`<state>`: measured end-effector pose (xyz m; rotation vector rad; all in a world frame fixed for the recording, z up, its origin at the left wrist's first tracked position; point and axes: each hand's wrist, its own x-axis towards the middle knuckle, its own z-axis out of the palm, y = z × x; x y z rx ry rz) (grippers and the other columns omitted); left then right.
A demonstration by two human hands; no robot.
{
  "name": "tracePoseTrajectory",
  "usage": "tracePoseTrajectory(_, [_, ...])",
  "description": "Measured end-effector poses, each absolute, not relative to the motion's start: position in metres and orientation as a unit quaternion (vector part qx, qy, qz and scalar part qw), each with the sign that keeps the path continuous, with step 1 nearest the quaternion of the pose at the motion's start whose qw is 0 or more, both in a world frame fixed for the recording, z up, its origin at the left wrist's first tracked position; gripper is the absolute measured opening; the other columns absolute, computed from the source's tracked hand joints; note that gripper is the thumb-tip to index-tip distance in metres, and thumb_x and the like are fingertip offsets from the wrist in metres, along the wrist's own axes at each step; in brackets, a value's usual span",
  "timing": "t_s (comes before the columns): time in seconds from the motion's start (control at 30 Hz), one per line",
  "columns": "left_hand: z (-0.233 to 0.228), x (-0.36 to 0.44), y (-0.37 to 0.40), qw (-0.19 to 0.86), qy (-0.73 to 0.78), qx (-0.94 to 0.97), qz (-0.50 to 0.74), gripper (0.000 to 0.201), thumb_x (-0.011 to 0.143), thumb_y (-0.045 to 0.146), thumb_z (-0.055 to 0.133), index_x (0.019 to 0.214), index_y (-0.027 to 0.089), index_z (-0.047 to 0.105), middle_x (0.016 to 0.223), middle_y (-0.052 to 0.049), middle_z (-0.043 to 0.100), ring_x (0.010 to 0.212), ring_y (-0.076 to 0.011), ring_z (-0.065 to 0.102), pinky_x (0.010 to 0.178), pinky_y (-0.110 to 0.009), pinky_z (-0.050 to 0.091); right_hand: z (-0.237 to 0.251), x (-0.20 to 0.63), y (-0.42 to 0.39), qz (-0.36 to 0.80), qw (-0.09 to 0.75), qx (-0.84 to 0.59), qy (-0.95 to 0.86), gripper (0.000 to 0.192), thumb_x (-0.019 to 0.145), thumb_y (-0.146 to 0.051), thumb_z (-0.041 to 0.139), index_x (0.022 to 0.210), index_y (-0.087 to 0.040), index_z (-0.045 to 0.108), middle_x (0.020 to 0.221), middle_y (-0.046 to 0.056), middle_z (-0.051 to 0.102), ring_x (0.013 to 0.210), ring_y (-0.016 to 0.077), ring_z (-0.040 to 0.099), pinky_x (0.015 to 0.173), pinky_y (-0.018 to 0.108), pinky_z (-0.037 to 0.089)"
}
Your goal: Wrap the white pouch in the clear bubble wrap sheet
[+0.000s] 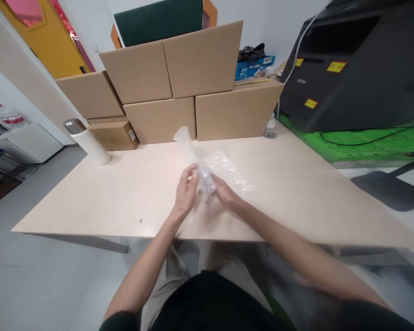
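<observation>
A crumpled strip of clear plastic wrap [203, 171] stands up between my hands above the table, its upper end flaring toward the boxes. My left hand [186, 189] is at its left side, fingers curled in against the plastic. From the right, my right hand [225, 191] grips its lower part, with the fingertips partly hidden behind the bunched wrap. Motion blurs the lower end, so I cannot make out whether anything is inside. Just behind my right hand, a second clear plastic sheet [227, 169] lies flat on the pale wooden table [124, 193].
Cardboard boxes [158, 120] line the table's back edge, with a dark green box [162, 22] on top. A white bottle with a metal cap [91, 145] stands at the back left. To the right, a black Brother machine [324, 92] rests on a green surface [359, 145].
</observation>
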<state>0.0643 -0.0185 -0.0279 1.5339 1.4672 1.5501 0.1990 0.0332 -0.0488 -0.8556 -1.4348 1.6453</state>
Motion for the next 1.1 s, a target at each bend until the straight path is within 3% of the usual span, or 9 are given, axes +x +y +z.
tracePoseTrajectory(0.13, [-0.039, 0.101, 0.005, 0.189, 0.570, 0.683, 0.415, 0.048, 0.098, 0.046, 0.039, 0.137, 0.021, 0.054, 0.150, -0.012, 0.048, 0.141, -0.0273, 0.039, 0.116, -0.047, 0.028, -0.055, 0.241, 0.042, 0.609, 0.440, -0.383, -0.538, 0.038, 0.075, -0.054, 0.066, 0.092, -0.020, 0.070, 0.083, 0.004, 0.069, 0.081, 0.0228, 0.063, 0.071, 0.035, 0.050])
tracePoseTrajectory(0.27, [-0.052, 0.125, 0.016, 0.153, 0.634, 0.714, 0.255, 0.051, 0.099, 0.048, 0.038, 0.145, 0.029, 0.049, 0.160, -0.008, 0.033, 0.146, -0.0360, 0.028, 0.114, -0.056, 0.026, -0.063, 0.282, 0.069, 0.398, 0.486, -0.489, -0.605, 0.028, 0.069, -0.042, 0.066, 0.086, -0.020, 0.071, 0.098, 0.007, 0.070, 0.085, 0.0224, 0.061, 0.083, 0.038, 0.048])
tracePoseTrajectory(0.37, [-0.058, 0.136, 0.019, 0.111, 0.649, 0.729, 0.188, 0.052, 0.098, 0.047, 0.042, 0.146, 0.026, 0.049, 0.161, -0.011, 0.032, 0.146, -0.0382, 0.026, 0.114, -0.057, 0.023, -0.066, 0.291, 0.094, 0.340, 0.479, -0.534, -0.608, 0.028, 0.075, -0.043, 0.059, 0.087, -0.020, 0.069, 0.099, 0.007, 0.069, 0.090, 0.0229, 0.060, 0.090, 0.040, 0.045])
tracePoseTrajectory(0.5, [-0.064, 0.143, 0.021, 0.064, 0.650, 0.739, 0.164, 0.054, 0.098, 0.045, 0.043, 0.147, 0.024, 0.047, 0.160, -0.013, 0.034, 0.145, -0.0393, 0.028, 0.113, -0.057, 0.024, -0.060, 0.269, 0.118, 0.422, 0.403, -0.553, -0.594, 0.026, 0.076, -0.043, 0.065, 0.081, -0.018, 0.065, 0.081, 0.002, 0.067, 0.080, 0.0186, 0.059, 0.080, 0.033, 0.046])
tracePoseTrajectory(0.67, [-0.066, 0.135, 0.015, 0.073, 0.641, 0.736, 0.207, 0.057, 0.097, 0.049, 0.044, 0.148, 0.024, 0.044, 0.160, -0.012, 0.034, 0.145, -0.0359, 0.031, 0.112, -0.055, 0.027, -0.041, 0.238, 0.120, 0.536, 0.383, -0.520, -0.544, 0.033, 0.059, -0.033, 0.084, 0.064, -0.018, 0.055, 0.057, -0.003, 0.056, 0.060, 0.0141, 0.052, 0.058, 0.027, 0.041])
tracePoseTrajectory(0.77, [-0.054, 0.112, 0.013, 0.065, 0.650, 0.703, 0.281, 0.057, 0.098, 0.048, 0.041, 0.151, 0.024, 0.040, 0.163, -0.012, 0.026, 0.148, -0.0321, 0.026, 0.114, -0.054, 0.026, -0.032, 0.240, 0.103, 0.650, 0.378, -0.438, -0.494, 0.034, 0.055, -0.030, 0.087, 0.072, -0.016, 0.062, 0.061, -0.001, 0.062, 0.060, 0.0160, 0.058, 0.057, 0.028, 0.045])
tracePoseTrajectory(0.87, [-0.031, 0.074, 0.012, 0.041, 0.670, 0.669, 0.319, 0.054, 0.097, 0.047, 0.043, 0.148, 0.028, 0.044, 0.164, -0.006, 0.025, 0.152, -0.0324, 0.012, 0.119, -0.059, 0.010, -0.020, 0.255, 0.076, 0.700, 0.336, -0.343, -0.528, 0.042, 0.055, -0.033, 0.089, 0.087, -0.014, 0.069, 0.075, 0.003, 0.070, 0.066, 0.0178, 0.063, 0.060, 0.029, 0.049])
tracePoseTrajectory(0.93, [-0.015, 0.048, 0.008, 0.098, 0.661, 0.667, 0.329, 0.051, 0.098, 0.053, 0.039, 0.141, 0.031, 0.053, 0.160, -0.002, 0.035, 0.152, -0.0328, 0.012, 0.119, -0.060, 0.004, -0.009, 0.267, 0.057, 0.703, 0.306, -0.296, -0.569, 0.039, 0.058, -0.034, 0.088, 0.089, -0.015, 0.071, 0.080, 0.004, 0.071, 0.068, 0.0171, 0.064, 0.060, 0.028, 0.049])
tracePoseTrajectory(1.1, [0.007, 0.015, -0.019, 0.465, 0.462, 0.622, 0.427, 0.079, 0.088, 0.080, 0.025, 0.134, 0.027, 0.060, 0.135, -0.010, 0.062, 0.129, -0.0327, 0.054, 0.103, -0.046, 0.046, 0.008, 0.274, 0.033, 0.721, 0.340, -0.275, -0.537, 0.034, 0.060, -0.033, 0.087, 0.087, -0.018, 0.072, 0.077, 0.001, 0.070, 0.064, 0.0145, 0.062, 0.058, 0.026, 0.046])
